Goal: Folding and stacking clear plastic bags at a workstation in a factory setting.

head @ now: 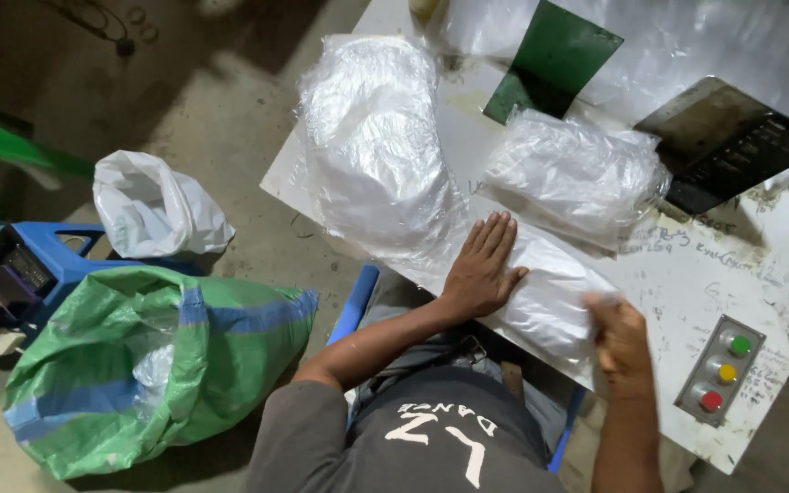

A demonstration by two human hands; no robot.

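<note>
A: The room has a grey concrete floor (pixel 230 110), dim and a little dirty. In the upper right stands a white table (pixel 687 274) with handwriting and stains on its top. The light falls mostly on the table.

B: What lies on the table?

A: A tall pile of clear plastic bags (pixel 372 137) near the left edge, and a smaller bundle of the same bags (pixel 577 169) beside it to the right. Behind them lies a green sheet (pixel 554 59), and to the right a dark flat panel (pixel 728 137). Near the front right corner there is a grey control box (pixel 721 370) with green, yellow and red buttons.

B: And the hands?

A: The left hand (pixel 484 265) is open and lies flat, fingers stretched, on a stack of clear bags (pixel 541 292) at the front edge of the table. The right hand (pixel 618 333) is at the right end of the same stack; it is blurred, so I cannot tell if it grips the bags or only touches them.

B: What is on the floor?

A: A green and blue woven sack (pixel 152 365), open and partly filled, lies left of the person. Behind it are a white plastic bag (pixel 152 210) and a blue plastic stool (pixel 57 260).
</note>
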